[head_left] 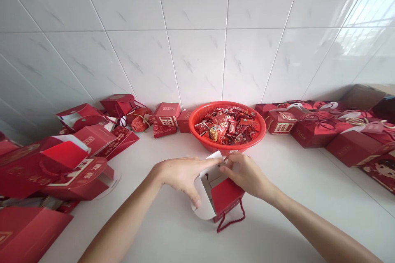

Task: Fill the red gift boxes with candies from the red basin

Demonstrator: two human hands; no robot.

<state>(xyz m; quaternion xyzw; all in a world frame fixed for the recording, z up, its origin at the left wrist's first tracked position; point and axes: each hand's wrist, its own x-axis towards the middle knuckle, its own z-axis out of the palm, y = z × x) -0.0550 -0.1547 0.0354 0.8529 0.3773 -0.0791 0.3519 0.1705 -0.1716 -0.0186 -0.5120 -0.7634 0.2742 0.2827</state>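
Here we see, largest first: a white tabletop [166, 234]; red boxes [313, 131], R side mostly closed, L side partly open; a basket [227, 147] w/ wrapped sweets [232, 126]; and, nearer us, an open box [226, 195], flaps unfolded, i.e., seemingly unfinished. L hand [182, 174]: fingers spread wide, touching the box. R hand [248, 176]: fingers curled at its far edge, grip unclear.

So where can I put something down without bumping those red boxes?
Bare white tabletop shows between the right forearm and the right-hand boxes, between the left forearm and the left-hand pile, and in front of the open gift box. It's crowded along the tiled wall, around the candy basket.
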